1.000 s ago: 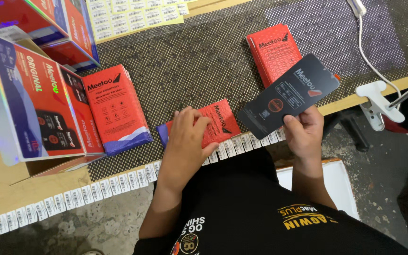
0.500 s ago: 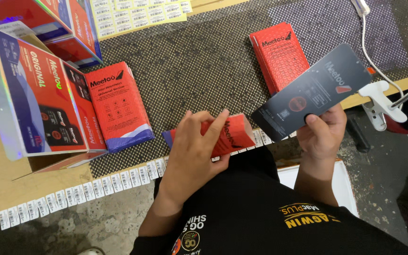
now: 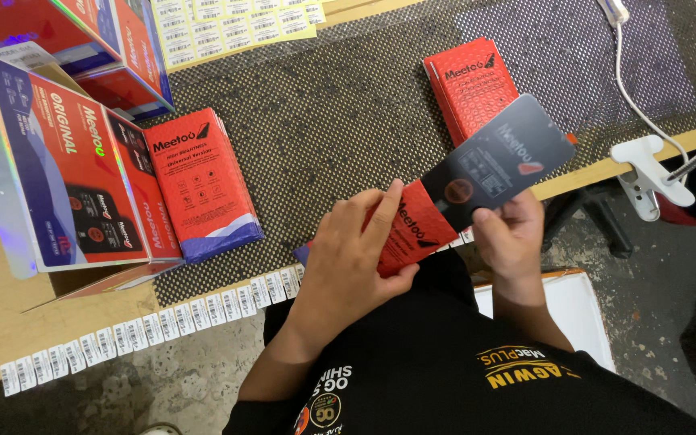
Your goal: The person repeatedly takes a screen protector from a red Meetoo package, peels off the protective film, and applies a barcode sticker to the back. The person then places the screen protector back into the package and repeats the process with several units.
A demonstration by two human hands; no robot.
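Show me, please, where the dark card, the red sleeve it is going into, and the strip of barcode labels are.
dark card [image 3: 497, 161]: head view, middle of its exposed face.
red sleeve [image 3: 414, 234]: head view, visible red front below the card.
strip of barcode labels [image 3: 147, 329]: head view, a label midway along the strip.

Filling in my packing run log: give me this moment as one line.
left hand: holds red sleeve | right hand: holds dark card, partly inside sleeve | surface: black mesh mat
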